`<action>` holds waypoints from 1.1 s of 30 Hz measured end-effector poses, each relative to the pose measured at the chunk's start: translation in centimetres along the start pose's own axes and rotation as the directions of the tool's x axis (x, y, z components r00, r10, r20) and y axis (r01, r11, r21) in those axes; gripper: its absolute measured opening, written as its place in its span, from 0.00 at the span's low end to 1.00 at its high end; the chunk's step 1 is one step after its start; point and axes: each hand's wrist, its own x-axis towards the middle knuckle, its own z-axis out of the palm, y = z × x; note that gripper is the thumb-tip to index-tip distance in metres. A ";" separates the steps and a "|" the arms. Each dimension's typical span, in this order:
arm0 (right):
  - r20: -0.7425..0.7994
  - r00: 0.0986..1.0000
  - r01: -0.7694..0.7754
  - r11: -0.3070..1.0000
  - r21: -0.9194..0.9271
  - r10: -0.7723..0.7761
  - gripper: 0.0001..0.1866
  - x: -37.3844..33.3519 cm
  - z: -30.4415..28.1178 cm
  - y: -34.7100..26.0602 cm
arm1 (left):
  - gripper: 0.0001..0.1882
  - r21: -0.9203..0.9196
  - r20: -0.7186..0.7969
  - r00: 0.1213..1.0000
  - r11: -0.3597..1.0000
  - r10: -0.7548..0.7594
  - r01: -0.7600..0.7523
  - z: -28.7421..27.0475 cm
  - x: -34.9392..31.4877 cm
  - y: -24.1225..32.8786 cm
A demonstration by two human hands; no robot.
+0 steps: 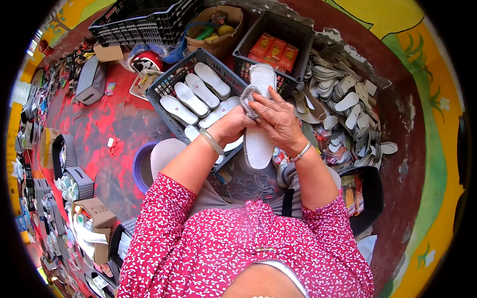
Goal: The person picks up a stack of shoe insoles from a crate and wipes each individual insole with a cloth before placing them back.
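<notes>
A long white shoe sole (260,149) stands out above and below my two hands, over the right side of a dark crate. A crumpled grey knitted cloth (250,102) lies against its upper left edge. My left hand (232,125) is closed at the cloth, with its fingertips partly hidden. Across the sole's middle lies my right hand (280,121), its fingers reaching left to the cloth and its palm against the sole. The dark plastic crate (159,107) holds several similar white soles (198,91).
A second dark crate (308,44) with orange boxes (276,52) stands at the back. To the right is a heap of grey and white soles (348,102). A purple tub (140,169) sits by my left leg. Checkered boxes (92,79) and cartons (94,213) line the left.
</notes>
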 end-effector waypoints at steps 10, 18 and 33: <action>-0.573 0.802 -0.443 0.809 -0.386 0.166 0.09 1.0 -2.9 7.0 | 0.37 0.553 0.041 0.992 0.829 -0.122 0.079 2.8 -0.3 -1.0; -0.052 0.448 0.096 0.010 0.995 0.893 0.12 -0.2 -4.9 11.3 | 0.26 -0.084 -0.173 0.984 0.996 -0.042 0.028 0.5 -0.1 0.5; 0.048 0.970 -0.224 0.795 0.564 0.239 0.16 1.7 1.1 0.9 | 0.19 -0.121 -0.336 0.934 0.978 0.120 -0.169 -1.6 0.5 1.7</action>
